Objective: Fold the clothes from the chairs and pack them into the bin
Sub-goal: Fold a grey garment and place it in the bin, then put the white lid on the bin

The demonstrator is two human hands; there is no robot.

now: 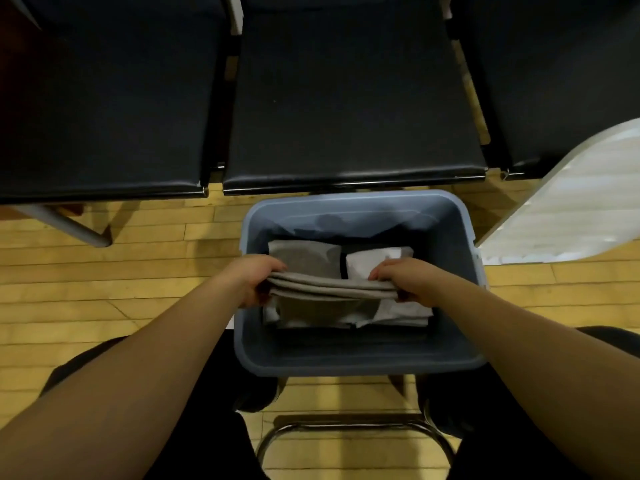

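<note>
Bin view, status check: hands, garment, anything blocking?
Left hand and right hand grip folded grey garment by its ends, over the bin. Folded clothes already inside. Nothing blocking.

No legible text, label, brand or number on any surface

Folded grey garment (330,287) in both hands, over bin (360,358).

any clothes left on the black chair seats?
No: the black chair seats show bare, while both hands grip the folded garment over the bin.
</note>
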